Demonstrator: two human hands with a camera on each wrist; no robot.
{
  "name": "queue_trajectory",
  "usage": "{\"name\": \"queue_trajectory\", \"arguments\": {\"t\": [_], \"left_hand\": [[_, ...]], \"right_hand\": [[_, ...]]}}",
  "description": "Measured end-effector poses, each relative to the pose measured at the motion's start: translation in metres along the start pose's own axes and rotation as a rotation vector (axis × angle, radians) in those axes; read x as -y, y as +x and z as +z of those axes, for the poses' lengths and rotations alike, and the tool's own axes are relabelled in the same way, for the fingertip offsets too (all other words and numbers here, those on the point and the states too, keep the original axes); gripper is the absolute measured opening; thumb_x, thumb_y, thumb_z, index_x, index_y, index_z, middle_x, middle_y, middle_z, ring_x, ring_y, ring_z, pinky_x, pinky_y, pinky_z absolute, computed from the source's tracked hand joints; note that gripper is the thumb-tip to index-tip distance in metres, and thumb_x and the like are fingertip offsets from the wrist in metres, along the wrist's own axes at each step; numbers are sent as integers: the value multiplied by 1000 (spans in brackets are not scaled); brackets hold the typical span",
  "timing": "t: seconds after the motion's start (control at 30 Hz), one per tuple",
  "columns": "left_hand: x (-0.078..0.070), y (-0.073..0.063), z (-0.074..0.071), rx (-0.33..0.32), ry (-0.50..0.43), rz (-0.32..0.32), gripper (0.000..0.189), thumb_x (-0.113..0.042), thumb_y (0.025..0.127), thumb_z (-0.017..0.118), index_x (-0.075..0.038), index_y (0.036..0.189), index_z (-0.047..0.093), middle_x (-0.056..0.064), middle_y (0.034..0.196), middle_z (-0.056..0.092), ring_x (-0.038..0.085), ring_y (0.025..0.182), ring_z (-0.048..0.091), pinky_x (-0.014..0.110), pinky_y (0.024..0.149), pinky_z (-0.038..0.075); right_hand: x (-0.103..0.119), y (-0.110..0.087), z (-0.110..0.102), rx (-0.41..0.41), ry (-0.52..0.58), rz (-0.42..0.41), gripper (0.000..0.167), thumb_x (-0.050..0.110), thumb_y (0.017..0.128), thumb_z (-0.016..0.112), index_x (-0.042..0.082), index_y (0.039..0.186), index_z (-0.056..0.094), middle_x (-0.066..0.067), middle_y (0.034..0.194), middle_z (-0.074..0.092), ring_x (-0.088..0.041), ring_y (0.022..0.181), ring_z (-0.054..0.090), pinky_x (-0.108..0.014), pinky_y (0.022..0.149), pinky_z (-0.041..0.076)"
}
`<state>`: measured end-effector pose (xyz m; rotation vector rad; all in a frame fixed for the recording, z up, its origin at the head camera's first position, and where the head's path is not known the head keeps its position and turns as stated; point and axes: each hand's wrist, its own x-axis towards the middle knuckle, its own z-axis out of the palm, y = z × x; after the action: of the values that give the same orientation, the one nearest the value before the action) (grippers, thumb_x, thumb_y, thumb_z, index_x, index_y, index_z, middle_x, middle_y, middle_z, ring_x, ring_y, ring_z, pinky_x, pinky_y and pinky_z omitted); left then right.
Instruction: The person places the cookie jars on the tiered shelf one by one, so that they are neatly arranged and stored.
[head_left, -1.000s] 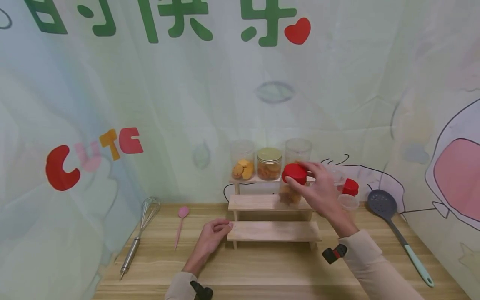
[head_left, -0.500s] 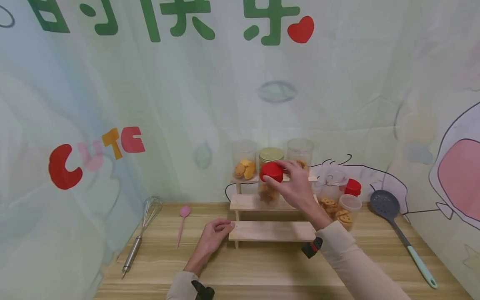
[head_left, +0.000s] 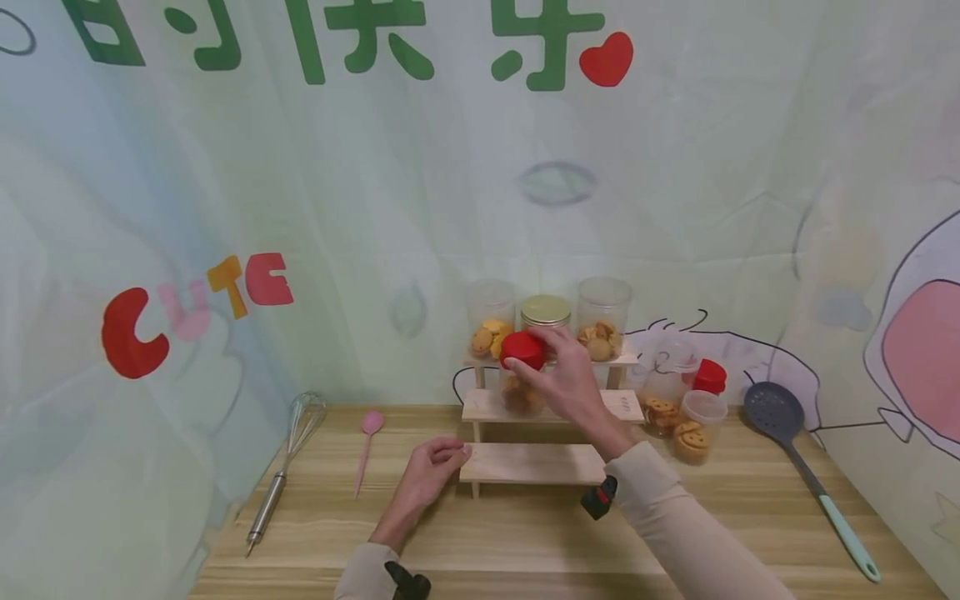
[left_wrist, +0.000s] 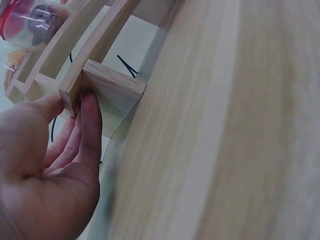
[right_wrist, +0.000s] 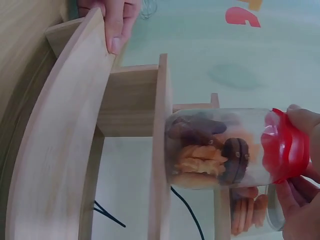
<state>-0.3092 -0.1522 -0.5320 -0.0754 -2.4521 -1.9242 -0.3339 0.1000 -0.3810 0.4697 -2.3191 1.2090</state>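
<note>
The right hand (head_left: 572, 379) pinches the red lid (head_left: 522, 349) of a cookie jar (head_left: 521, 393) between thumb and fingers, holding the jar upright at the middle tier of the rack (head_left: 528, 462), toward its left end. The left hand (head_left: 424, 477) pinches the left end of the rack's lowest tier. On the worktop (head_left: 480, 533), a whisk (head_left: 281, 477) lies left of the rack.

The held jar (head_left: 520, 397) stands on the middle shelf (head_left: 481, 407), whisk (head_left: 276, 487) and spoon (head_left: 366, 450) left, skimmer (head_left: 796, 456) right.
</note>
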Motion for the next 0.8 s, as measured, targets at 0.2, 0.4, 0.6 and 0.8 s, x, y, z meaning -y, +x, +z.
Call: {"name": "queue_trajectory", "arguments": {"t": [0.2, 0.4, 0.6, 0.8], "left_hand": [[0, 1, -1, 29, 13, 8, 38, -28, 103, 76, 3, 125, 73, 19, 115, 81, 18, 105, 76, 21, 87, 55], [-1, 1, -1, 18, 2, -1, 36, -26, 103, 76, 3, 125, 73, 19, 116, 81, 18, 105, 76, 20, 86, 54], [1, 1, 1, -5, -8, 3, 31, -20, 102, 77, 4, 122, 74, 20, 113, 81, 18, 102, 76, 20, 83, 54], [1, 1, 2, -2, -10, -1, 30, -19, 102, 77, 4, 122, 74, 19, 112, 81, 16, 101, 75, 19, 82, 54]], "right_hand": [[-1, -4, 0, -15, -7, -32, 66, 33, 92, 90, 8, 147, 64, -14, 142, 67, -33, 122, 69, -48, 98, 64], [-10, -11, -9, -3, 27, -60, 73, 32, 92, 90, 10, 154, 58, -10, 148, 67, -31, 128, 68, -53, 105, 59], [-24, -26, -29, -61, 5, -68, 58, 25, 95, 87, 6, 146, 64, -15, 145, 69, -34, 130, 69, -51, 110, 57], [-44, -43, -56, -101, -27, -20, 47, 18, 102, 78, 4, 144, 63, -17, 143, 69, -36, 130, 68, -54, 110, 56]]}}
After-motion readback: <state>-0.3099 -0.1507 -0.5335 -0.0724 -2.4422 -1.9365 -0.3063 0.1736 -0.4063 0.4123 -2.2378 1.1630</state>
